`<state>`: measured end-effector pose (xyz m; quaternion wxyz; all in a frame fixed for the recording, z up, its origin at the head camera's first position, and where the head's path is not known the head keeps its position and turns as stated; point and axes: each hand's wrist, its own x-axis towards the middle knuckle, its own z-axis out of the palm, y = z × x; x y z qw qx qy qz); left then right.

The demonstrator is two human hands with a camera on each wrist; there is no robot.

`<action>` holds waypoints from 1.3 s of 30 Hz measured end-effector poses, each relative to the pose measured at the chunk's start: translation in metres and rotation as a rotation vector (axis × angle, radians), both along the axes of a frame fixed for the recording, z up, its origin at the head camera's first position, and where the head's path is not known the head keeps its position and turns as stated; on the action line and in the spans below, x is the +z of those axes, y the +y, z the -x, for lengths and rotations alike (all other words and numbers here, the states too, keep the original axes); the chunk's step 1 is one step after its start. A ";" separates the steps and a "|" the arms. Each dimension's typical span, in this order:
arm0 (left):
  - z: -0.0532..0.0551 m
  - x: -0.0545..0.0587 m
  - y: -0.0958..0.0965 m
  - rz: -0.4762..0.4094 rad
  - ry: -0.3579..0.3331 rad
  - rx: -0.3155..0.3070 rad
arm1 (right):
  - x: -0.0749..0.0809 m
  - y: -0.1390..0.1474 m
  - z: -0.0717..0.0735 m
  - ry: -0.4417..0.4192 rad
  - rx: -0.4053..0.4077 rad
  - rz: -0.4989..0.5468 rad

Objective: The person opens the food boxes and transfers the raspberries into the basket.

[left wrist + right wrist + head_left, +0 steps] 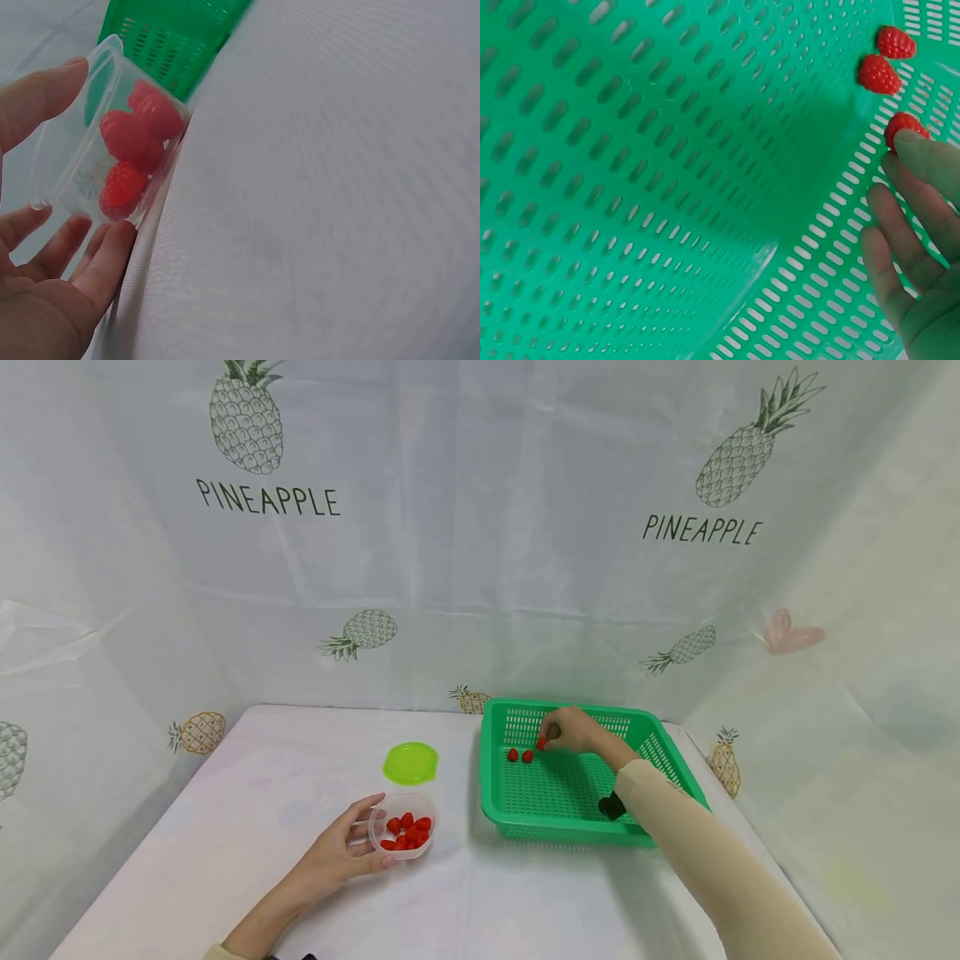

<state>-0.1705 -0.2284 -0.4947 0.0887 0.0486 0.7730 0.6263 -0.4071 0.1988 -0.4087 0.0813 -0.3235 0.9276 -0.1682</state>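
Rectangular green perforated plastic basket [547, 828], right on table [300, 760]: two bumpy red raspberries [527, 757], far left inside; third raspberry [542, 744], alongside, pinched by right hand [576, 731]. Rounded clear plastic tub [397, 803] of raspberries [412, 837], left of basket, gripped by left hand [341, 852].

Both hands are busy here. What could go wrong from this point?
The red berry between the right hand's thumb and fingers could slip and drop into the green basket. The hand might also nudge the two loose berries nearby. The clear tub is uncovered, so if the left hand tips it, its berries could spill.
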 end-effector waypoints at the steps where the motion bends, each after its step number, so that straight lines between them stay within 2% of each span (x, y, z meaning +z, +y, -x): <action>1: 0.000 0.000 0.000 0.000 0.002 0.000 | 0.000 0.000 -0.001 0.003 0.004 -0.002; 8: 0.000 -0.001 -0.002 0.006 0.014 -0.012 | 0.000 -0.003 -0.004 0.006 0.004 -0.050; 17: 0.000 -0.002 -0.002 0.019 -0.005 0.003 | -0.006 -0.007 -0.004 0.018 0.007 -0.095; 25: 0.001 -0.001 -0.001 0.014 0.001 0.003 | -0.009 -0.011 -0.005 0.025 0.022 -0.104; 32: 0.001 -0.003 -0.001 0.026 0.006 0.002 | -0.008 -0.010 -0.005 0.024 0.000 -0.114; 39: 0.001 -0.003 0.000 0.028 -0.018 0.014 | -0.009 -0.010 -0.006 0.010 -0.016 -0.135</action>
